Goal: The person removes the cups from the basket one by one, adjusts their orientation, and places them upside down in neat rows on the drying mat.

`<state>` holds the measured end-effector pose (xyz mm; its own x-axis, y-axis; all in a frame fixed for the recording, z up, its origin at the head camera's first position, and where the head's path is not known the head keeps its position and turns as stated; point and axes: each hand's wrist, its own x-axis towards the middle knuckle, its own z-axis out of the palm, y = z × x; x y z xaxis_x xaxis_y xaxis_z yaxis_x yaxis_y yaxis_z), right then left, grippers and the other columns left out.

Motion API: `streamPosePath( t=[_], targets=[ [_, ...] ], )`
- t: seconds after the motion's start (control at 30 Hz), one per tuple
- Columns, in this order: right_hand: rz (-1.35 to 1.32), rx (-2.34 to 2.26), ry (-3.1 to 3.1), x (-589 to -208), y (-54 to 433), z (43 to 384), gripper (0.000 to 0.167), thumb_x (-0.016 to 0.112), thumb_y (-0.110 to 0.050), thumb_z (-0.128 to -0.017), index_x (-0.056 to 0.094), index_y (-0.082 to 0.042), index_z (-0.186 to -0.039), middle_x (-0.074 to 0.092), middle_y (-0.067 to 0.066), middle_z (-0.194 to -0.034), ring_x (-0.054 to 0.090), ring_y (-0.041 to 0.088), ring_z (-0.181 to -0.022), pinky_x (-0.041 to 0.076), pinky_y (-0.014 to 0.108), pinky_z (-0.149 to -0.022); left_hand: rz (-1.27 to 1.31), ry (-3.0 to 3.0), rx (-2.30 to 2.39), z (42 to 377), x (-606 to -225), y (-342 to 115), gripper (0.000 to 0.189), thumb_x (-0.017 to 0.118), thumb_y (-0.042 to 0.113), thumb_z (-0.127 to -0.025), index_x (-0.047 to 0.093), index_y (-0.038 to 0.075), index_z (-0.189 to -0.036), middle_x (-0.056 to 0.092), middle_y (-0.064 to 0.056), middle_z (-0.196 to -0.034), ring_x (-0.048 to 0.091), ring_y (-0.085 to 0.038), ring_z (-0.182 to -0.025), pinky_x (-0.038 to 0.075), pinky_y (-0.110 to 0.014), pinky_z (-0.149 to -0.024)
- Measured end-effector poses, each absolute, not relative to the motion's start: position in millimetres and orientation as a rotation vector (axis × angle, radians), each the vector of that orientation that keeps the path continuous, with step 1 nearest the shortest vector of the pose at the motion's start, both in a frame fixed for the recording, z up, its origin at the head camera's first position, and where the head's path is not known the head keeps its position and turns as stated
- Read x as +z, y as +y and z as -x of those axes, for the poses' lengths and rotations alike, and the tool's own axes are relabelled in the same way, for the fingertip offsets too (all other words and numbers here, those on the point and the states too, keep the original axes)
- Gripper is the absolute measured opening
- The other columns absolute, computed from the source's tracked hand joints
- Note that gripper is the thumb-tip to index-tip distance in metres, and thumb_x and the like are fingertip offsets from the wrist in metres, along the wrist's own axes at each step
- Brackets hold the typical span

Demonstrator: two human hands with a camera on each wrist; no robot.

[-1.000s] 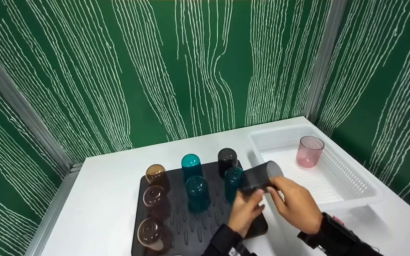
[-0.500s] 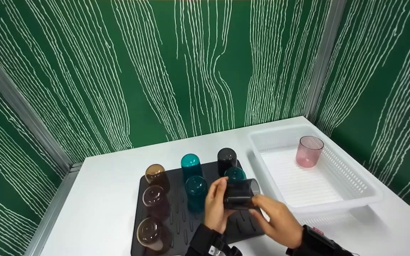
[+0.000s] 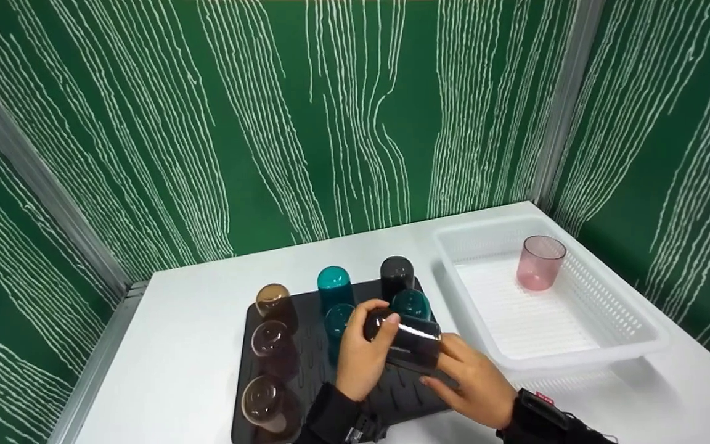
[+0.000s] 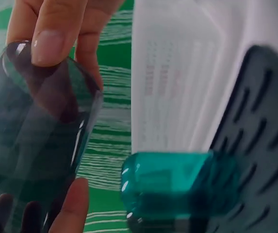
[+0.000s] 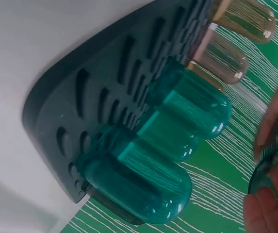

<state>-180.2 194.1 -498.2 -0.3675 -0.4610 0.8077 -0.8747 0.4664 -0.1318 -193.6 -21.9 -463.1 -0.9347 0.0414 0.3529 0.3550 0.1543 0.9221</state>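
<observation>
A dark grey drinking glass [image 3: 415, 345] lies tilted on its side in the air above the black ridged drying mat [image 3: 309, 376]. My left hand [image 3: 361, 354] grips its rounded base, thumb on top. At the rim end, my right hand [image 3: 478, 385] holds the glass with its fingertips. In the left wrist view some fingertips show through the grey wall of the glass [image 4: 37, 141]. Just behind it, upside down on the mat, stands a teal glass [image 3: 412, 303]; another teal glass [image 3: 338, 317] is partly covered by my left hand.
Upside down on the mat also stand a bright teal glass [image 3: 334, 287], a black glass [image 3: 397, 274], an amber glass [image 3: 273, 300] and two brownish glasses, one the front-left glass [image 3: 264, 404]. A white basket [image 3: 583, 357] at right holds an upright pink glass [image 3: 540, 265].
Both hands have carried the grey glass leftward, away from the basket side. It has turned so its base points more toward my left hand, whose thumb now lies across the base end.
</observation>
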Motion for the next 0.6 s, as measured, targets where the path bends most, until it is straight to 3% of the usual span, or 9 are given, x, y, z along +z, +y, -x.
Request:
streamPosePath(
  t=[0.1, 0.17, 0.33, 0.4, 0.6],
  targets=[
    [-1.093, 0.646, -2.04, -500, 194, 181, 0.053, 0.1, -0.012, -0.081, 0.08, -0.015, -0.13, 0.076, 0.007, -0.128, 0.072, 0.023, -0.11, 0.056, 0.022, -0.103, 0.402, -2.306, -1.751, 182, -439, -24, 0.039, 0.074, 0.034, -0.11, 0.069, 0.009, -0.139, 0.066, -0.017, -0.142, 0.063, -0.023, -0.123, 0.057, -0.035, -0.102],
    [-1.103, 0.593, -2.067, -501, 193, 183, 0.06, 0.102, -0.007, -0.073, 0.08, -0.015, -0.128, 0.076, 0.007, -0.126, 0.072, 0.023, -0.109, 0.059, 0.027, -0.098, 0.405, -2.397, -1.66, 177, -430, -27, 0.04, 0.076, 0.035, -0.108, 0.069, 0.011, -0.139, 0.065, -0.014, -0.142, 0.064, -0.023, -0.125, 0.058, -0.038, -0.104],
    [-1.13, 0.473, -2.159, -503, 196, 187, 0.029, 0.096, -0.011, -0.082, 0.076, -0.015, -0.103, 0.075, 0.007, -0.122, 0.072, 0.024, -0.107, 0.064, 0.039, -0.088, 0.463, -2.578, -1.333, 169, -419, -37, 0.04, 0.083, 0.035, -0.103, 0.072, 0.012, -0.134, 0.067, -0.012, -0.135, 0.067, -0.026, -0.118, 0.061, -0.04, -0.099],
    [-1.123, 0.447, -2.221, -504, 198, 188, 0.024, 0.094, -0.013, -0.087, 0.074, -0.015, -0.1, 0.074, 0.008, -0.122, 0.072, 0.025, -0.106, 0.065, 0.041, -0.088, 0.486, -2.625, -1.178, 167, -420, -40, 0.039, 0.085, 0.034, -0.101, 0.074, 0.013, -0.131, 0.068, -0.01, -0.13, 0.067, -0.026, -0.113, 0.061, -0.04, -0.094],
    [-1.088, 0.385, -2.431, -508, 202, 190, 0.029, 0.088, -0.018, -0.094, 0.076, -0.012, -0.12, 0.074, 0.013, -0.129, 0.075, 0.032, -0.113, 0.066, 0.048, -0.095, 0.509, -2.737, -0.834, 166, -433, -46, 0.038, 0.089, 0.037, -0.099, 0.074, 0.017, -0.128, 0.068, -0.004, -0.126, 0.063, -0.026, -0.105, 0.06, -0.04, -0.081]
  ],
)
